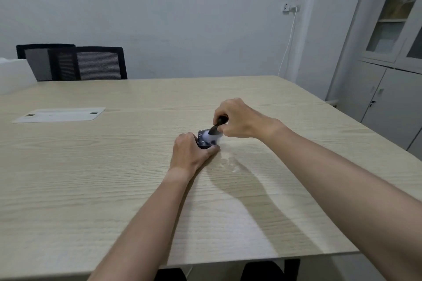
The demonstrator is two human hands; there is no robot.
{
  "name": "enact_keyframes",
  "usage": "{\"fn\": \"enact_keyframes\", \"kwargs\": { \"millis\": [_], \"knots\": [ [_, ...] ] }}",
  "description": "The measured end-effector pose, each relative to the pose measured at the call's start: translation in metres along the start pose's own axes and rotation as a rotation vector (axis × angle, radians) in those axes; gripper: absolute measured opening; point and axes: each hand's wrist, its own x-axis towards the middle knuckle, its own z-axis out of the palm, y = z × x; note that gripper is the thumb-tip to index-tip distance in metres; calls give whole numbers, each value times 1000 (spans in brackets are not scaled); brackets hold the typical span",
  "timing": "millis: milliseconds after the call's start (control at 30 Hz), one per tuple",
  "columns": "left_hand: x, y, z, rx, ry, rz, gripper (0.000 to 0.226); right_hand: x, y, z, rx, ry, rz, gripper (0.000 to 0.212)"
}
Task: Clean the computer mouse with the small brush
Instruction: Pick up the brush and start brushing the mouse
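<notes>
Head view, left to right: two black chairs point(70, 63) are seen behind the wooden bench point(114, 166), and a white cover plate point(59, 115) is set into its top. Near the middle, a dark computer mouse point(204, 141) is held against the bench by the left hand point(191, 153), whose fingers are curled round it. Just above, a small black brush point(217, 126) is gripped in the right hand point(237, 118), its pale, blurred bristles laid on the mouse. A grey cabinet point(388, 64) is seen at far right.
</notes>
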Motion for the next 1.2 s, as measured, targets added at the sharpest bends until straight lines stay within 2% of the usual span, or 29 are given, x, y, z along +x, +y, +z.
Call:
{"fn": "enact_keyframes", "kwargs": {
  "millis": [100, 167, 300, 500, 600, 767, 933, 1033, 1200],
  "knots": [
    [-1, 0, 0, 20, -1, 6, 58, 5, 0, 3, -1, 32, -13, 13],
    [-1, 0, 1, 9, -11, -5, 57, 6, -3, 5, -15, -32, -35, 13],
    [-2, 2, -2, 19, -33, -15, 54, 14, -5, -4, 5, -132, 54, 24],
    [0, 5, -5, 65, -127, -33, 44, 26, 4, 0, 28, -11, 119, 15],
    [1, 5, -7, 63, -197, -22, 61, 21, 12, 5, 13, -47, 136, 11],
    [11, 2, -17, 42, -281, -23, 68, 14, 28, -14, 31, -85, 216, 20],
    [18, -4, -28, -39, -363, -3, 69, 18, 35, -7, 94, 55, 219, 14],
    [17, -7, -28, -49, -365, 13, 73, 19, 37, 4, 96, 13, 198, 12],
    [13, -9, -23, -106, -274, -11, 63, 17, 36, -3, 77, -101, 244, 17]
  ]
}}
